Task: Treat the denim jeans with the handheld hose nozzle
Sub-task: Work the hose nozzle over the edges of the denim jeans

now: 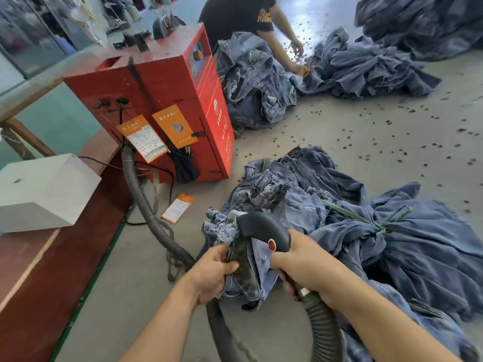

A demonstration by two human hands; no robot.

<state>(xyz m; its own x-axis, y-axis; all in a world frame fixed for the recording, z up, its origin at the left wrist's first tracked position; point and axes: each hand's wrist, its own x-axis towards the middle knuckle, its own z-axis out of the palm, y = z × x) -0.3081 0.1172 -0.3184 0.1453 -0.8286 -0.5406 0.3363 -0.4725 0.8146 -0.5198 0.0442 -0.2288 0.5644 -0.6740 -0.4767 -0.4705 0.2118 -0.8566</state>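
Littering grey concrete floor (326, 131), dark specks, beside red machine (167, 105).

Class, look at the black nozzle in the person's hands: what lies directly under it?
Under the nozzle lies bunched denim jeans, gripped by the left hand. The floor beneath is covered by the fabric.
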